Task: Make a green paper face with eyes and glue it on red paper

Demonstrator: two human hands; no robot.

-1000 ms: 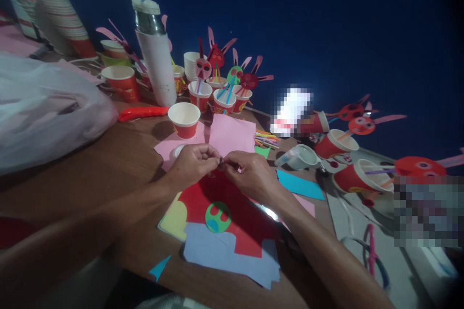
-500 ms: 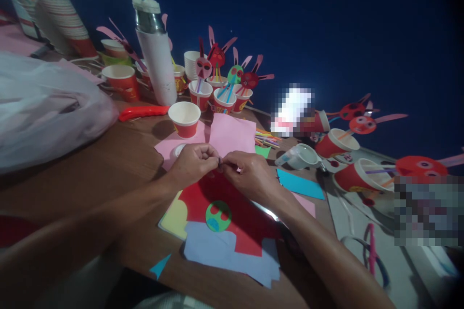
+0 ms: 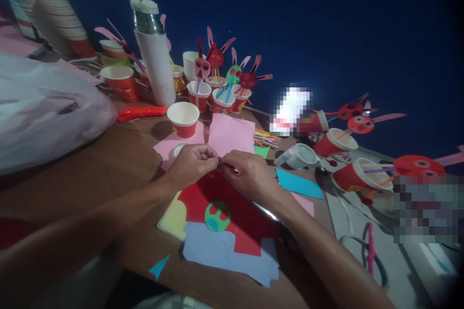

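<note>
Head view: two hands, left (image 3: 192,164) and right (image 3: 246,174), both pinched on one tiny dark piece (image 3: 219,163).

Brown wooden table (image 3: 108,164), bearing loose paper sheets: pink (image 3: 232,133), red (image 3: 246,222), pale blue (image 3: 224,256), yellow (image 3: 174,217) and a teal piece (image 3: 299,184). A green paper face (image 3: 216,216) lies on the red sheet. Farther back stand a white flask (image 3: 155,60), an empty paper cup (image 3: 183,118), cups with paper figures (image 3: 221,87) and a white plastic bag (image 3: 43,111), with a red tool (image 3: 141,113) beside it.
</note>
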